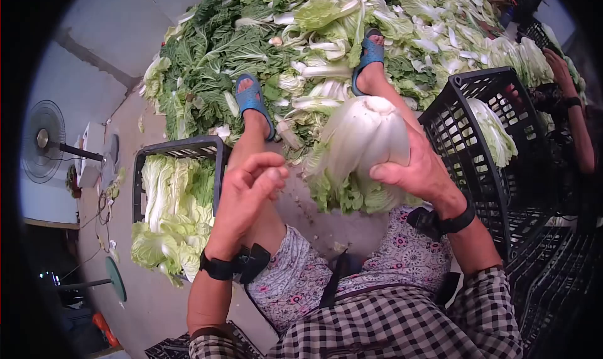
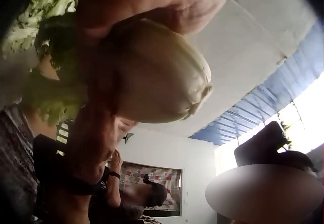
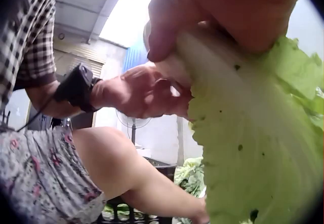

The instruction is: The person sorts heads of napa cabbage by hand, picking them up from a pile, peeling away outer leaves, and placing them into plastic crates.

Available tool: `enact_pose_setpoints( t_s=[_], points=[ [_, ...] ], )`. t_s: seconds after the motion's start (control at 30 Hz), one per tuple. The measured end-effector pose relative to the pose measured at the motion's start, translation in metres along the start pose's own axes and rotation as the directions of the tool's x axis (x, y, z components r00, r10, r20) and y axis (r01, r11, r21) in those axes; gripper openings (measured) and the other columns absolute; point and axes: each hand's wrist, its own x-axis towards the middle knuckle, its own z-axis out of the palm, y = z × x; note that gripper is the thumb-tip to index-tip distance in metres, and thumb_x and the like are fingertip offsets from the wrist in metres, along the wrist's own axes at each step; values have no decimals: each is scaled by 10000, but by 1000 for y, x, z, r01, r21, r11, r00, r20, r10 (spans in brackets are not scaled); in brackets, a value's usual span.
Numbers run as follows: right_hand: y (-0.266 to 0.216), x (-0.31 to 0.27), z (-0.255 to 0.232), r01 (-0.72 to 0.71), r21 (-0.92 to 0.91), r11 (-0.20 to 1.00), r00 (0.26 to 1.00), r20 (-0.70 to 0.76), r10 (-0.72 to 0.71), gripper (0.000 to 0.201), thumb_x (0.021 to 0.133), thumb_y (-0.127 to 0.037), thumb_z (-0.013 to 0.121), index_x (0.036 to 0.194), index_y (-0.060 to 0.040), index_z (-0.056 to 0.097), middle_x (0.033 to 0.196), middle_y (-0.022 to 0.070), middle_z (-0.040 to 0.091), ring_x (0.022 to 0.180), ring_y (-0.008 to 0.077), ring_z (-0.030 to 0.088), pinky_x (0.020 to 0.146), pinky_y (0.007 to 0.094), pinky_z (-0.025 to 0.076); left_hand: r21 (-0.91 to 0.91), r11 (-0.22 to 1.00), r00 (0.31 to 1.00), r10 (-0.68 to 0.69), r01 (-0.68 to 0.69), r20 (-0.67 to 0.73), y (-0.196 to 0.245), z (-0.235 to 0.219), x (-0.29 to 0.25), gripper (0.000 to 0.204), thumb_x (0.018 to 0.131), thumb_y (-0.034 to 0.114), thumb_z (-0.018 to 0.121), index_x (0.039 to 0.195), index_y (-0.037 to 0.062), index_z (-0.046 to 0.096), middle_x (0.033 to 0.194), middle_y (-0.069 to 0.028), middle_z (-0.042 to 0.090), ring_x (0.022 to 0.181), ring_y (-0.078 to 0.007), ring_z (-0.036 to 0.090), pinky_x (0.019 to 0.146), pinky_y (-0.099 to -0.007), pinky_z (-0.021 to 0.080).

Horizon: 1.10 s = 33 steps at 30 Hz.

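A napa cabbage [image 1: 361, 136] with a white base and green leafy end hangs base-up in the right hand [image 1: 418, 174], whose thumb presses its side in the head view. To the left of it, separated by a small gap, the left hand [image 1: 251, 186] is raised with its fingers loosely bent and nothing visible in them. The left wrist view shows the cabbage's base [image 2: 167, 77] up close, beside the left hand [image 2: 152, 1]. Leaves [image 3: 248, 127] fill much of the right wrist view under the right hand [image 3: 223, 11]; the left hand [image 3: 147, 92] is behind them.
Loose leaves [image 1: 213, 64] cover the floor ahead around both sandaled feet. At the left a black crate [image 1: 182, 146] holds cabbages; at the right a tilted crate [image 1: 468, 126] has one visible inside. A fan [image 1: 44, 139] stands far left. Another person's arm [image 1: 581, 133] shows at far right.
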Motion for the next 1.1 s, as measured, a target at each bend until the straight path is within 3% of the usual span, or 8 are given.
enact_pose_setpoints(
  t_s=[0.07,0.17,0.27,0.5,0.63,0.8,0.9,1.1],
  points=[
    [10,4,-10,-40,12,999,997,68,39,817,688,-295,792,1344,-23,388,1177,85,556,1065,171,540,942,322,416,-81,990,982,106,-120,-155,-3,-6,4,585,851,423,621,1262,31,481,1137,-115,584,1002,-184,592,780,-287,504],
    [9,20,-5,-106,29,994,956,279,93,849,694,-386,779,1351,-21,385,1202,88,544,1090,160,521,954,316,407,54,948,947,316,-314,-49,20,19,13,576,831,365,668,1225,-10,478,1180,-90,547,1064,-168,542,901,-314,443],
    [1,27,9,-168,102,980,923,367,120,874,689,-401,785,1357,-16,374,1223,98,536,1130,168,502,968,317,399,-185,944,941,302,-273,150,22,31,21,704,791,388,709,1294,-5,410,1240,-102,497,1131,-175,500,949,-330,417],
    [11,46,17,-172,65,983,981,107,165,598,846,-381,651,1281,-16,464,1057,93,621,951,134,571,823,269,450,-498,863,988,138,-85,70,11,31,25,795,769,364,741,1348,-6,342,1235,-108,512,1119,-182,515,948,-315,426],
    [25,48,27,-69,88,994,995,74,63,506,895,-349,592,1252,-5,492,1027,92,631,954,150,579,819,263,452,-446,891,996,83,-78,-9,0,25,28,693,799,318,716,1318,-7,394,1204,-93,544,1123,-180,518,941,-309,431],
    [17,49,18,123,-196,973,976,-152,-154,373,855,-227,640,1128,19,572,993,97,635,930,161,611,817,296,500,-597,796,992,37,-101,-117,-12,-2,27,475,894,203,593,1282,-12,422,1203,-113,560,1067,-210,571,953,-341,452],
    [4,40,20,96,-29,995,989,-114,-99,322,844,-229,657,1033,26,601,943,76,641,856,143,616,766,288,515,-610,779,984,46,-144,-174,-15,-5,25,486,894,212,595,1284,-12,412,1200,-117,561,1072,-218,571,950,-362,457],
    [16,30,52,95,-257,962,994,-26,-106,500,679,-255,766,1034,-3,519,702,81,577,636,204,585,612,316,486,-361,908,967,144,-213,-209,-1,30,26,659,799,273,715,1297,-9,389,1204,-107,527,1095,-187,524,947,-332,425]
  ],
)
